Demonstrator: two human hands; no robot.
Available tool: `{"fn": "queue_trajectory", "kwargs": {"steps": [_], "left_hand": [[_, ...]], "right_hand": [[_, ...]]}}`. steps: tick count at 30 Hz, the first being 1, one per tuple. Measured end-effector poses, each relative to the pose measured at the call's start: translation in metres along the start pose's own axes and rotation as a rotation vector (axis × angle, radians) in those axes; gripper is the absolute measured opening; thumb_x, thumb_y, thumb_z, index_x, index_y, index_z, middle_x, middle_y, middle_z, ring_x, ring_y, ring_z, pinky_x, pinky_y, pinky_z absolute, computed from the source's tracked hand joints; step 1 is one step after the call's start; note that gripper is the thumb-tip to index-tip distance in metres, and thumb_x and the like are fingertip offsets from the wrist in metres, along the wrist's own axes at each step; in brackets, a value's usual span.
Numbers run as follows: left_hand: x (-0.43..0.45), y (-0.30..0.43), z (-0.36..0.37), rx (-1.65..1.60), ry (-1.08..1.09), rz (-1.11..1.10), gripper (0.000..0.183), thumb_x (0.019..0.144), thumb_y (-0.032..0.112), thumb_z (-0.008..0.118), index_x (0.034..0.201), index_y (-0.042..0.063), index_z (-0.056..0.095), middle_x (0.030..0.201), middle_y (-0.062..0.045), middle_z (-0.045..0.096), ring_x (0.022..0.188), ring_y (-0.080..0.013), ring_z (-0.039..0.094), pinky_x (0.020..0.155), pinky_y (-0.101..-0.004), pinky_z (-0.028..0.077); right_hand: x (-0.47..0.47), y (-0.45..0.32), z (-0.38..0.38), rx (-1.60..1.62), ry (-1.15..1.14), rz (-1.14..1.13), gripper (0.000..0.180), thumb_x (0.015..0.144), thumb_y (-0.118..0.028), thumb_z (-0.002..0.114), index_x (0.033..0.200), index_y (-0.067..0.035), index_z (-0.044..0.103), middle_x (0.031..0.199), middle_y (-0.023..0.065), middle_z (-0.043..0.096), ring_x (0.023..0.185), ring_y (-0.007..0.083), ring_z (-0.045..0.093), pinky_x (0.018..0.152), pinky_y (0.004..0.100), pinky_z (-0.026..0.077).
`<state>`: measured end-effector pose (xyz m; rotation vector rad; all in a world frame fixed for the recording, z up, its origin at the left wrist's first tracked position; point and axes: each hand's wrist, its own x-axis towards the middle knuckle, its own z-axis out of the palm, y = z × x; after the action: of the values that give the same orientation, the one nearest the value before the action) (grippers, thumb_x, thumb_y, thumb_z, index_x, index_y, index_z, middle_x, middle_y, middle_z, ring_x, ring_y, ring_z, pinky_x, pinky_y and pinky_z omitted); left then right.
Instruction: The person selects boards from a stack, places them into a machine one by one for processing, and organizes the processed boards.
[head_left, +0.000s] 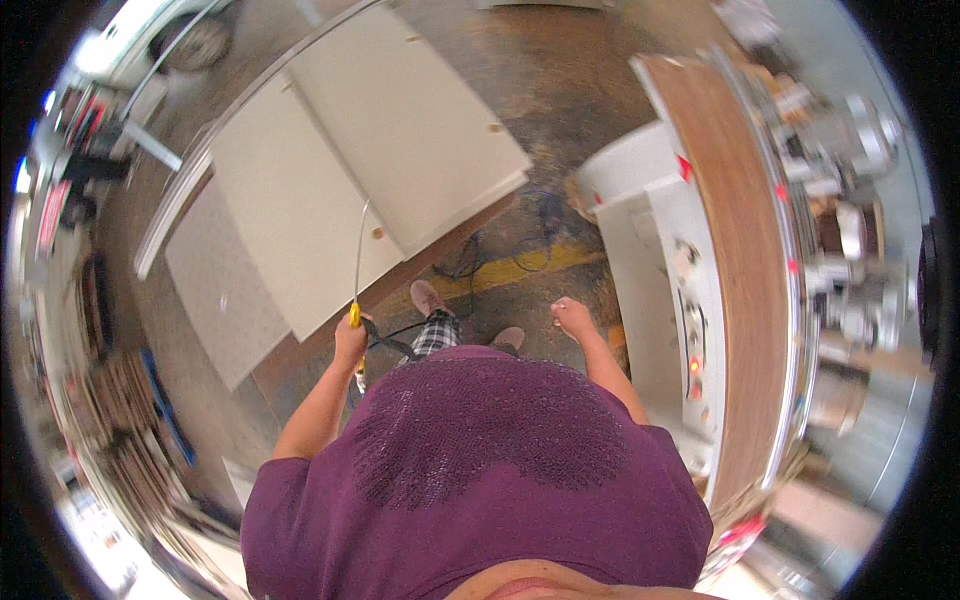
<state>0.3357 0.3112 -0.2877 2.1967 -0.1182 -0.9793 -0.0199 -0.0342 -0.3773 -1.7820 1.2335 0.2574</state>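
My left hand (349, 341) grips a yellow blow gun (355, 313). Its long, thin metal nozzle (359, 251) reaches forward over cream-coloured panels (300, 195) and bends near the tip. A metal fitting (361, 381) shows at the gun's lower end, behind the hand. To the right, my right hand (574, 316) hangs above the floor with its fingers curled in, and nothing shows in it. It is nearest to a white machine (637, 300), apart from it.
A brown wood-look top (750, 262) runs along the machine, beside a control panel (694, 322) with lit red buttons. Dark hose (472, 262) loops across the floor near a yellow floor stripe (517, 268). Stacked boards (124, 397) stand at left. A grey sheet (221, 277) lies beside the panels.
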Motion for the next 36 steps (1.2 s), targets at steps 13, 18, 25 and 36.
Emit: {"fn": "queue_trajectory", "kwargs": {"steps": [13,18,25,36], "left_hand": [[-0.044,0.247,0.229,0.255,-1.494,-0.413,0.011,0.087,0.017,0.060,0.087,0.006,0.057,0.078,-0.003,0.057,0.074,-0.0128,0.052,0.068,-0.0283,0.044],[-0.207,0.262,0.253,1.258,-1.848,1.150,0.016,0.085,0.016,0.063,0.087,0.001,0.056,0.074,-0.010,0.060,0.067,-0.0179,0.057,0.064,-0.0290,0.045],[-0.295,0.181,0.228,1.429,-2.460,1.292,0.019,0.082,0.016,0.066,0.083,0.000,0.057,0.066,-0.010,0.060,0.059,-0.0123,0.055,0.057,-0.0279,0.044],[-0.366,0.062,0.212,1.464,-2.291,1.331,0.020,0.084,0.018,0.064,0.084,-0.001,0.057,0.071,-0.006,0.059,0.067,-0.0115,0.053,0.063,-0.0267,0.044]], "right_hand": [[-0.216,0.136,0.052,0.443,0.857,0.532,0.034,0.088,-0.031,0.047,0.092,0.000,0.060,0.089,0.0224,0.064,0.087,0.0413,0.060,0.077,0.0488,0.048],[-0.305,0.077,0.209,0.615,1.016,0.974,0.031,0.082,-0.025,0.048,0.082,0.001,0.065,0.090,0.0203,0.066,0.084,0.0377,0.063,0.075,0.0458,0.051],[-0.331,-0.077,0.440,1.164,0.910,1.390,0.037,0.081,-0.033,0.051,0.086,0.000,0.068,0.088,0.0208,0.066,0.086,0.0355,0.064,0.079,0.0434,0.050],[-0.520,-0.079,0.559,1.391,1.997,2.052,0.073,0.077,-0.039,0.069,0.127,0.005,0.040,0.127,0.0284,0.045,0.120,0.0393,0.044,0.100,0.0421,0.037]]}}
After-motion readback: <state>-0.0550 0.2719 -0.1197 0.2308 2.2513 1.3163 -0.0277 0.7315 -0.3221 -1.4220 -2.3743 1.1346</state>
